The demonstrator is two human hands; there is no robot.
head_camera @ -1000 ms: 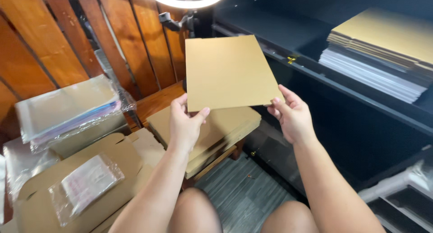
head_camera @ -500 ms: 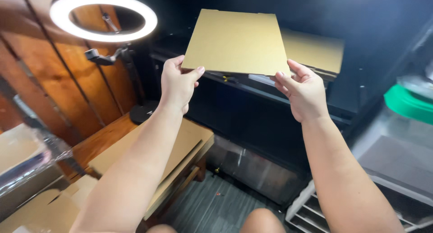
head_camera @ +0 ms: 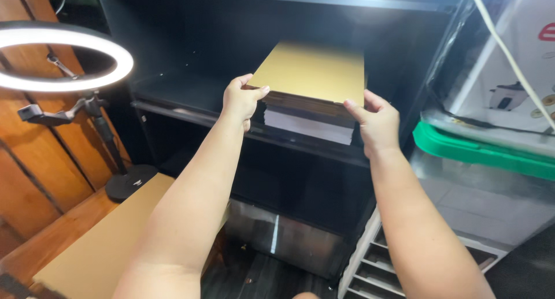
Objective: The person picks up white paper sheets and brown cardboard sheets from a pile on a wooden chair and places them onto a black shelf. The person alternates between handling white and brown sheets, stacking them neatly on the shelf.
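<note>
A flat tan cardboard sheet (head_camera: 315,72) lies level on top of a stack of brown and white sheets (head_camera: 309,117) on a black shelf (head_camera: 191,111). My left hand (head_camera: 241,99) grips the sheet's near left corner, thumb on top. My right hand (head_camera: 377,122) holds its near right corner, fingers along the edge. Both arms reach forward and up from the bottom of the view.
A lit ring light (head_camera: 60,59) on a stand with a round black base (head_camera: 130,182) stands at left before wooden boards. Another tan board (head_camera: 101,244) lies low at left. A clear bin with a green lid (head_camera: 480,151) sits at right above white drawers (head_camera: 376,264).
Both hands carried the sheet up from above the low table and forward onto the shelf stack. The view swung right and up from the table to the black shelf.
</note>
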